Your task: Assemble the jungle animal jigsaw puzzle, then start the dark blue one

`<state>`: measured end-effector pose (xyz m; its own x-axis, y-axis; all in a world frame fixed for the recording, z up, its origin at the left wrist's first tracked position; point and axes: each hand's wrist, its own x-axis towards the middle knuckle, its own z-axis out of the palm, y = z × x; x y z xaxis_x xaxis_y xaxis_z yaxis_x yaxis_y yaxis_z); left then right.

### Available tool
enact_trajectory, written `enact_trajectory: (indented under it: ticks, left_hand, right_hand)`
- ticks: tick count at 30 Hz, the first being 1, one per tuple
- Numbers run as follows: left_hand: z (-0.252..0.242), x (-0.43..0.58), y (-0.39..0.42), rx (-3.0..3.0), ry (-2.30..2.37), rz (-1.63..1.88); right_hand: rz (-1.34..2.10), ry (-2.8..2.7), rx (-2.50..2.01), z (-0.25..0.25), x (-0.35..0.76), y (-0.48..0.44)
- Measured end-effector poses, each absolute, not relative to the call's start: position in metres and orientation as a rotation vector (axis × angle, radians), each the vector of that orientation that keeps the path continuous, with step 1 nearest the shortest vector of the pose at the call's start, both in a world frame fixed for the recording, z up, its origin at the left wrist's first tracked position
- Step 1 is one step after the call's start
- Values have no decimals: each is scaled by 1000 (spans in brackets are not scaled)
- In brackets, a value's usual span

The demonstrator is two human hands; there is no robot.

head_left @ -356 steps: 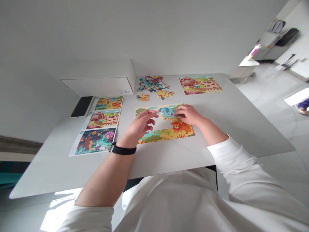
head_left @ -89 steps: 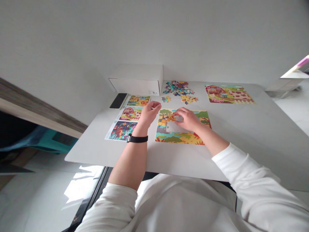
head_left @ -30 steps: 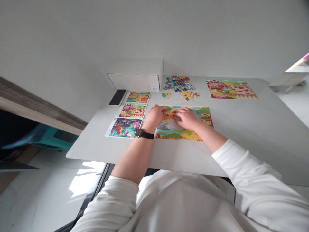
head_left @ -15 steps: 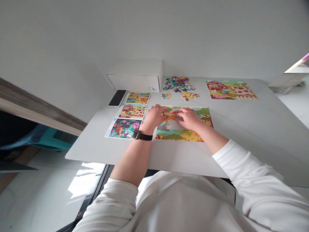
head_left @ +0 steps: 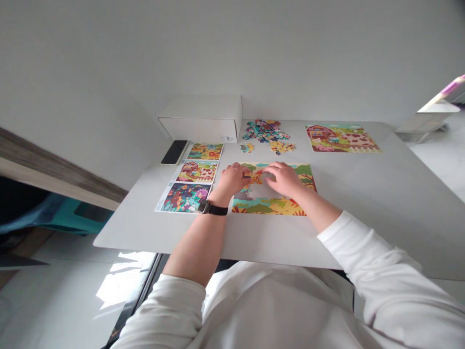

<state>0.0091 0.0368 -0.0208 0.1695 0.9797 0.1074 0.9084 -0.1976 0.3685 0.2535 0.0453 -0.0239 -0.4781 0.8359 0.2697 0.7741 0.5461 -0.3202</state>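
A part-assembled jigsaw puzzle (head_left: 269, 207) with a safari picture lies on the table in front of me, with a bare grey gap in its middle. Along the upper side of that gap is an orange puzzle piece (head_left: 256, 178). My left hand (head_left: 232, 180) grips it from the left with bent fingers, which partly hide it. From the right, my right hand (head_left: 285, 180) has its fingers curled, thumb and forefinger at the piece's upper right edge. Both hands rest low over the puzzle.
Loose puzzle pieces (head_left: 265, 130) lie in a pile behind, with yellow pieces (head_left: 282, 147) and a small joined piece (head_left: 247, 148) nearer. A picture sheet (head_left: 170, 194), phone (head_left: 175, 151) and white box (head_left: 199, 127) are left. A farm puzzle (head_left: 343, 139) lies right.
The view has shifted slightly, so the table sits a little lower and further left. Both hands stay at the orange piece, with only small finger movements.
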Motion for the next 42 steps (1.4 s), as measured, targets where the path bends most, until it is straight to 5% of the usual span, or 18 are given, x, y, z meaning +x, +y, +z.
enact_trajectory:
  ticks: [15, 42]
  left_hand:
    - [-13, -4, 43, 2029, 1914, 856]
    - [-15, 0, 43, 2053, 1892, 807]
  right_hand:
    - [309, -1877, -1516, 62, 337, 70]
    - [513, -2455, -2007, 17, 345, 86]
